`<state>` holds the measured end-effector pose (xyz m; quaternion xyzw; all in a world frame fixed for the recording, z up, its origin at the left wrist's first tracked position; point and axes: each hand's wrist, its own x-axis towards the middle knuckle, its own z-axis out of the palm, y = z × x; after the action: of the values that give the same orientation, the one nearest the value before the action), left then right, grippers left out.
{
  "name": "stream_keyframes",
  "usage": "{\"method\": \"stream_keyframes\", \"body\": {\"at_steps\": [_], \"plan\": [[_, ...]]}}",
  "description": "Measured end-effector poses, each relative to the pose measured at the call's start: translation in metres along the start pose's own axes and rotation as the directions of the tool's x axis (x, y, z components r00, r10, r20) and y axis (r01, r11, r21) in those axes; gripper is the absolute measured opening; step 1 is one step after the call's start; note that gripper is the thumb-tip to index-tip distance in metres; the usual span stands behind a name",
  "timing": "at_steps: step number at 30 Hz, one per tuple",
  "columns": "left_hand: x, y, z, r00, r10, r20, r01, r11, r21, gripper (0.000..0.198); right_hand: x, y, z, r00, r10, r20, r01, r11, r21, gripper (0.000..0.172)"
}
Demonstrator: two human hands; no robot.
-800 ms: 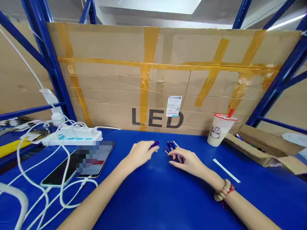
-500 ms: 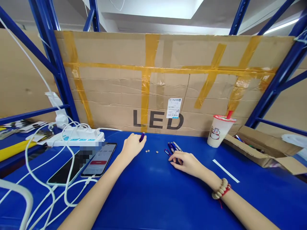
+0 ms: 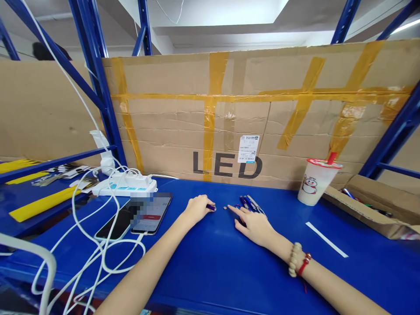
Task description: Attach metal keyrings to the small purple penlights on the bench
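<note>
Blue counter, cardboard behind. Left hand: fingers pinched a purple cylinder. Right hand: fingers spread, beside pens. Between hands, on the counter, lay a small disc; a careless fingertip brush could have knocked it away.

We see just part of the purple piece; the left hand covers the rest. The right hand hides part of the pens. Blurring masks parts of 2 phones; the box runs off right; we can't read the label's small print.
</note>
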<state>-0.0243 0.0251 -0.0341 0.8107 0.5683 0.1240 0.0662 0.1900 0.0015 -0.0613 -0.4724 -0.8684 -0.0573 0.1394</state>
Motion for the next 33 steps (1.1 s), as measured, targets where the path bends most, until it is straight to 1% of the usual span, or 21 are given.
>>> {"method": "stream_keyframes", "body": {"at_steps": [2,5,8,11,14,17,21,25,27,31,33], "plan": [[-0.001,0.005,0.002,0.999,0.032,-0.001,-0.032,0.999,-0.005,0.025,0.005,-0.002,0.004,1.0,0.007,0.015,-0.007,0.999,-0.054,0.047],[-0.003,0.015,0.004,0.996,0.085,0.014,-0.084,0.996,-0.036,0.025,0.01,-0.003,0.005,0.999,0.004,0.044,0.0,0.995,-0.098,0.042],[-0.004,0.02,0.006,0.994,0.103,0.028,-0.101,0.993,-0.062,0.024,0.011,-0.005,0.004,1.0,-0.009,0.019,0.011,0.995,-0.096,0.042],[-0.002,0.019,0.009,0.993,0.117,0.021,-0.114,0.988,-0.101,0.021,0.01,-0.007,0.001,1.0,-0.027,0.005,0.027,0.996,-0.088,0.042],[0.0,0.014,0.012,0.993,0.119,0.005,-0.117,0.984,-0.133,0.021,0.009,-0.008,0.0,0.999,-0.047,0.005,0.048,0.997,-0.062,0.037],[0.001,0.012,0.015,0.992,0.126,0.001,-0.125,0.983,-0.138,0.02,0.006,-0.006,0.0,0.999,-0.049,-0.019,0.049,0.998,-0.032,0.036],[0.002,0.011,0.018,0.99,0.141,0.002,-0.139,0.979,-0.148,0.02,0.003,-0.004,-0.002,0.994,-0.089,-0.055,0.091,0.996,0.021,0.034],[0.002,0.011,0.018,0.985,0.173,-0.019,-0.171,0.944,-0.283,0.02,0.002,-0.004,-0.005,0.994,-0.087,-0.072,0.094,0.991,0.095,0.03],[0.002,0.012,0.017,0.986,0.165,-0.024,-0.162,0.917,-0.363,0.023,0.002,-0.005,-0.006,0.995,-0.066,-0.076,0.075,0.99,0.12,0.028],[0.001,0.017,0.014,0.997,0.065,-0.035,-0.074,0.898,-0.433,0.041,0.003,-0.006,-0.007,0.995,-0.039,-0.089,0.052,0.988,0.146,0.026],[0.0,0.02,0.013,0.995,0.044,-0.091,-0.079,0.894,-0.442,0.038,0.003,-0.005,-0.008,0.996,-0.03,-0.083,0.041,0.99,0.136,0.025]]}}
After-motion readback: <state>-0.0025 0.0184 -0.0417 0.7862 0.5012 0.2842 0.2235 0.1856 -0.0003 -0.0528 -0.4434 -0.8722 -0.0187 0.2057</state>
